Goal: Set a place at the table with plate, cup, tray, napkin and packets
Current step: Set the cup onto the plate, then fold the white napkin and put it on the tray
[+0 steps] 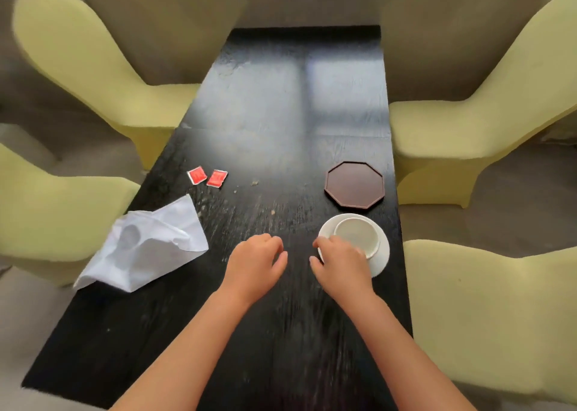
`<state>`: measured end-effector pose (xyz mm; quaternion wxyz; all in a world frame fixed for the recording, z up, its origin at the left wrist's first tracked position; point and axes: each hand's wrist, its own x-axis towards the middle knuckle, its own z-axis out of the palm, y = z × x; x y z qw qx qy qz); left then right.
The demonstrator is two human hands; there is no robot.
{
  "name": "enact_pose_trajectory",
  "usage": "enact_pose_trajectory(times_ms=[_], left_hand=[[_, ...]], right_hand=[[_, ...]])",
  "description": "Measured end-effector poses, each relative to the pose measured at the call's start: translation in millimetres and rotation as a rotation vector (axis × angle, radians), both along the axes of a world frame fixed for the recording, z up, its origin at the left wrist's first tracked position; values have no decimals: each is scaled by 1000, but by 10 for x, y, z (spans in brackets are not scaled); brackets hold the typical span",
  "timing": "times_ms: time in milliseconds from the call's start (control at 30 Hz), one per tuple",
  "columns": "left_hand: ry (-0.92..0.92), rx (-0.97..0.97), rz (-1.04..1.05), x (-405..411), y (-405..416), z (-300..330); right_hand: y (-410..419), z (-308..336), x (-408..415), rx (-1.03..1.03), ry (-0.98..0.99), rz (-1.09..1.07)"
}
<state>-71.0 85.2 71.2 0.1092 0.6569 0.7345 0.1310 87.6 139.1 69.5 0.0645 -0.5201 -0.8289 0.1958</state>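
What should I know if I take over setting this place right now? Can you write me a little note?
Left hand: over the bare table, fingers loosely curled, holding nothing.
Right hand: at the near edge of the white plate; whether it has a grip yet is unclear.
The cup sits on the plate. The brown tray lies just beyond. Two red packets lie far left, with the crumpled napkin nearer.
Done: cup on plate. Left: arrange tray, napkin, packets.

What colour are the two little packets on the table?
Red, with white edges: the packets show clearly in the head view.
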Motion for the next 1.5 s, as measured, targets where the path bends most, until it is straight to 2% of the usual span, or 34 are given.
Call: enact_pose_trajectory(times_ms=[133, 400, 700, 900, 1067, 1267, 1500], left_hand=[[95, 40, 110, -423, -401, 174], [115, 99, 267, -1371, -961, 167], [113, -12, 252, -2653, -1392, -158], [139, -117, 194, -3282, -1462, -336], [147, -251, 142, -3569, -1414, -505], [130, -341, 77, -3555, -1271, -700], [15, -400, -28, -3461, -758, -1042]], right_hand=[[-213, 217, -514, 113, -18, 191], [-559, 312, -1510, 166, -38, 355], [-858, 157, -2765, 126, -169, 335], [-921, -20, -3197, 76, -250, 255], [-786, -281, -3384, 27, -316, 209], [-584, -634, -3509, -67, -465, 193], [-522, -897, -3552, -18, -365, 239]])
